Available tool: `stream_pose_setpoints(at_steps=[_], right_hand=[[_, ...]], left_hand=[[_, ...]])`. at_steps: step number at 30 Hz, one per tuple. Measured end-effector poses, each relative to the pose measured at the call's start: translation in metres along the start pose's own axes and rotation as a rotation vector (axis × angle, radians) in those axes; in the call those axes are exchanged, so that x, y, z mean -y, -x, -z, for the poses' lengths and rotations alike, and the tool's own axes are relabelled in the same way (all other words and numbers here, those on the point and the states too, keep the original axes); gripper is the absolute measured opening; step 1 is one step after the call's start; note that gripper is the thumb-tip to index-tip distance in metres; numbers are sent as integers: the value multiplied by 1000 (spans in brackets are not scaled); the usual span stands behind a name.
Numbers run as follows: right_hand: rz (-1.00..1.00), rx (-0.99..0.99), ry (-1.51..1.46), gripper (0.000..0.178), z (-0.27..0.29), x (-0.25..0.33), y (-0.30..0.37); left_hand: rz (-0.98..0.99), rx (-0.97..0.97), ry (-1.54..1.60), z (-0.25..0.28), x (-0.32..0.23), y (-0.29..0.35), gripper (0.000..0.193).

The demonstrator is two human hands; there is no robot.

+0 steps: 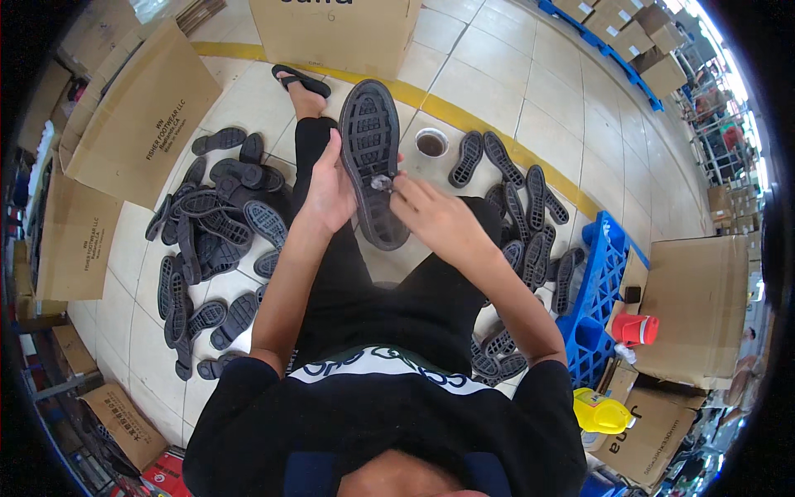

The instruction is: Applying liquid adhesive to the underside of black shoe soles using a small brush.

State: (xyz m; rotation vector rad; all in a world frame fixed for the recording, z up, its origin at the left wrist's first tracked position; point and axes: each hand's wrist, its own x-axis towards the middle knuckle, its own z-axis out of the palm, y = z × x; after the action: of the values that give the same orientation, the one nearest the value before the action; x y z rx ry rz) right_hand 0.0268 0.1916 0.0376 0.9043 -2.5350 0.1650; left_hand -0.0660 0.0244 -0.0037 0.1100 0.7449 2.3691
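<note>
A black shoe sole (pixel 368 124) is raised above my lap, toe end away from me, with its ribbed, hollowed face toward me. My left hand (pixel 329 197) grips its left edge, thumb along the rim and fingers behind it. At the right edge of the sole's middle, my right hand (pixel 437 217) is closed in a pinch on a small greyish-white wad (pixel 381 183), which touches the sole. Whether the wad is cloth or something else cannot be made out. Just beyond the right hand, a white cup (pixel 431 143) of brown liquid stands on the floor.
Loose black soles (pixel 219 224) are heaped at my left, and more soles (pixel 530 215) lie at my right. Cardboard boxes (pixel 149 116) stand at left and ahead. A blue plastic pallet (pixel 592 290), a red container (pixel 638 330) and a yellow jug (pixel 603 412) are at right.
</note>
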Motion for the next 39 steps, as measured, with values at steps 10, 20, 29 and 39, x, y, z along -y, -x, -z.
stream_pose_setpoints(at_steps=[10, 20, 29, 39], right_hand=[[-174, -45, -328, 20, 6, -7, 56], [-1291, -790, -1469, 13, -181, -64, 126], [-1504, -625, -1567, 16, -195, -80, 144], [-1559, -675, -1661, 15, -195, -82, 144]], left_hand=[[7, -13, -14, 19, -6, 0, 74], [243, 62, 386, 14, 26, 15, 48], [218, 47, 388, 23, 11, 47, 39], [218, -402, -161, 30, 16, 55, 67]])
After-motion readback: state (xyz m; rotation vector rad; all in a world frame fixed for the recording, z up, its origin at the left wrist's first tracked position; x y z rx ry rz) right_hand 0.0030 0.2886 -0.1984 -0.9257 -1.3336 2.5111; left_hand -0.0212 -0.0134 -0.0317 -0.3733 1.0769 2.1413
